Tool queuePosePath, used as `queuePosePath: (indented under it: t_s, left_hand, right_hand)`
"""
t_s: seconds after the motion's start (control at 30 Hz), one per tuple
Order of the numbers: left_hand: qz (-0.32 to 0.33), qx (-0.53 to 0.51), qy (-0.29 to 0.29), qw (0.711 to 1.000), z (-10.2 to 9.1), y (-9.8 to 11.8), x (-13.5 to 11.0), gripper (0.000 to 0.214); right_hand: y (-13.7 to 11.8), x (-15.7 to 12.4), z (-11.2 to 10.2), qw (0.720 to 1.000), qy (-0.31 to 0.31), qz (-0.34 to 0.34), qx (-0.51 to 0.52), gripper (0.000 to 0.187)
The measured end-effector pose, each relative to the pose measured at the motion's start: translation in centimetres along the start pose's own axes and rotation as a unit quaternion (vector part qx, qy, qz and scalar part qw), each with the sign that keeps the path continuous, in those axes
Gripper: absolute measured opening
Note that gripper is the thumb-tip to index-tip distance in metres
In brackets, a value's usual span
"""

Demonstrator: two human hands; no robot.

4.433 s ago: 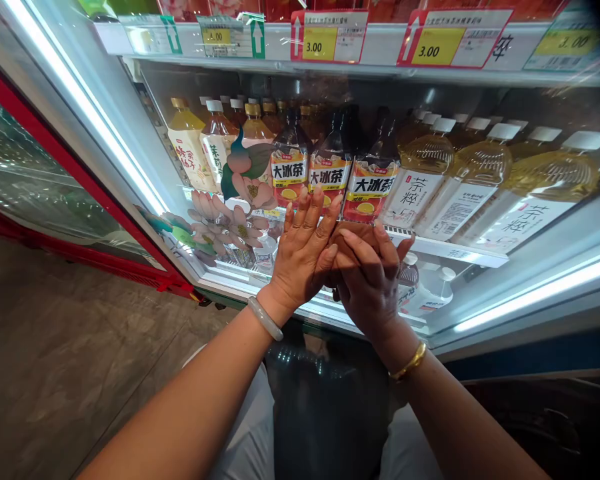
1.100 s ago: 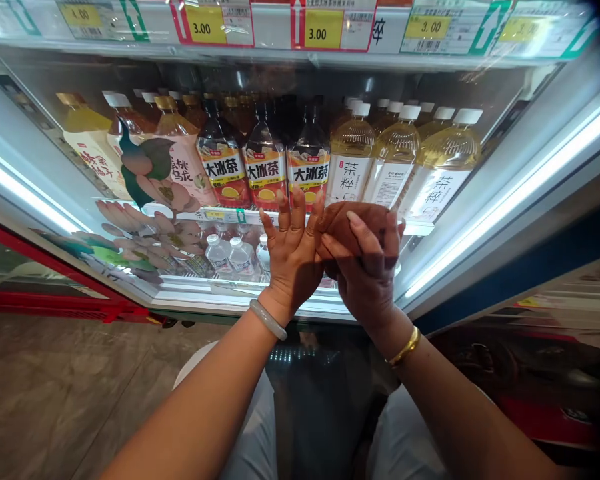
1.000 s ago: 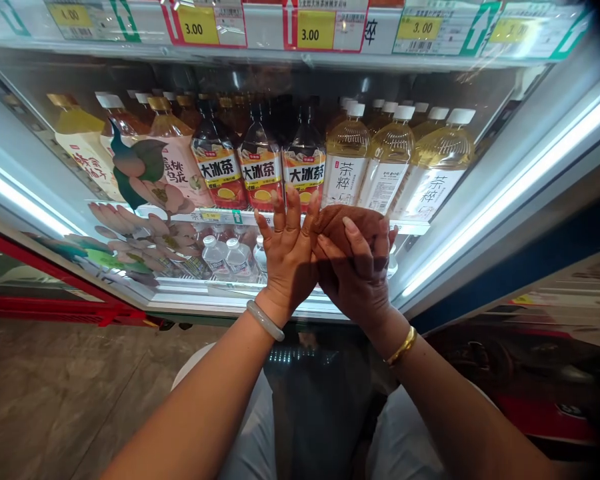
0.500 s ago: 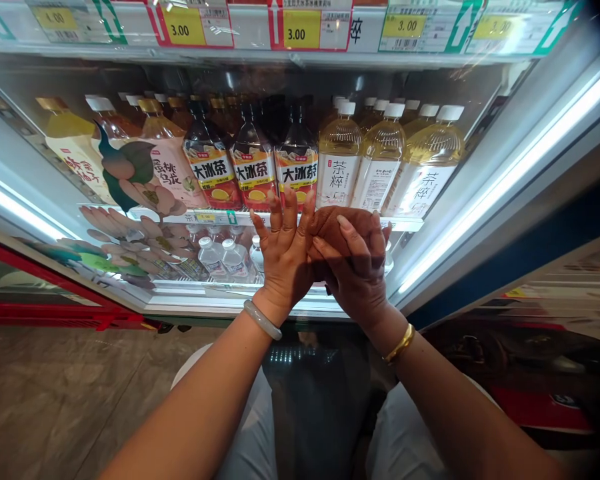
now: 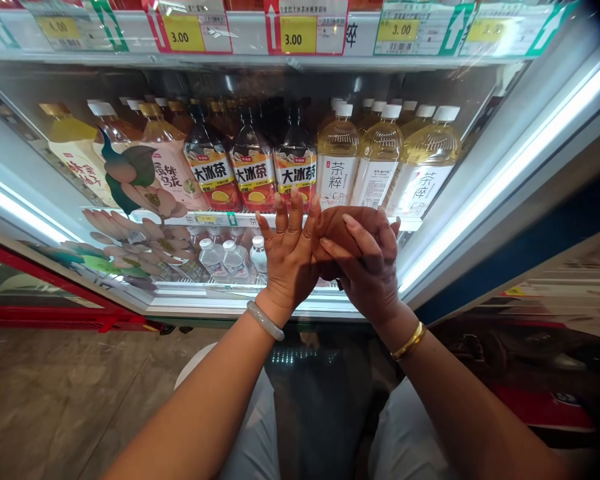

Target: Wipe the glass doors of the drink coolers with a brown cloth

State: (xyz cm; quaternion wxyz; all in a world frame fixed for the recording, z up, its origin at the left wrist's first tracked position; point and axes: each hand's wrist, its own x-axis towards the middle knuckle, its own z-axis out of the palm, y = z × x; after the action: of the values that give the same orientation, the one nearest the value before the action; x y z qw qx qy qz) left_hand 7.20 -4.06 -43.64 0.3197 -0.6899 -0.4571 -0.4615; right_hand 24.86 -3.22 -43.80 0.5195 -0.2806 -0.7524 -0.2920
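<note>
In the head view, my left hand is raised in front of the drinks fridge with its fingers spread. A pale jade-like bangle circles that wrist. Beside it, my right hand has its fingers bent over a folded brown cloth. The cloth lies against the thumb side of my left hand, and its underside is hidden. A gold bangle is on my right wrist. Behind my fingers stand dark iced-tea bottles with orange and yellow labels. Whether my fingers touch the glass, I cannot tell.
Pale tea bottles with white caps fill the right of the shelf. Pink-labelled bottles stand left, partly behind a flower decal. Small clear bottles sit below. Price tags line the upper shelf edge. A blue-edged panel borders the right.
Both hands and the brown cloth have shifted slightly to the right, the right hand a little more. The right hand keeps its hold on the cloth, and the left fingers stay spread.
</note>
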Motion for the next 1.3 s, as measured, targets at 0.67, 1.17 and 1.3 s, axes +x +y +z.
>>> queuePosePath:
  t_s: [0.67, 1.17, 1.3]
  left_hand:
    - [-0.038, -0.007, -0.036, 0.999, 0.1, 0.9, 0.0, 0.077]
    - [-0.029, 0.004, -0.018, 0.999, 0.5, 1.7, 0.4, 0.075]
    - [-0.033, 0.004, -0.030, 0.999, 0.6, 1.8, 0.3, 0.073]
  right_hand:
    - [3.0, 0.7, -0.7, 0.998, 0.061, 0.023, 0.022, 0.034]
    - [3.7, 0.8, -1.5, 0.998, 0.046, 0.030, 0.007, 0.034]
    - [2.9, 0.7, -1.2, 0.997, 0.060, 0.026, 0.032, 0.036]
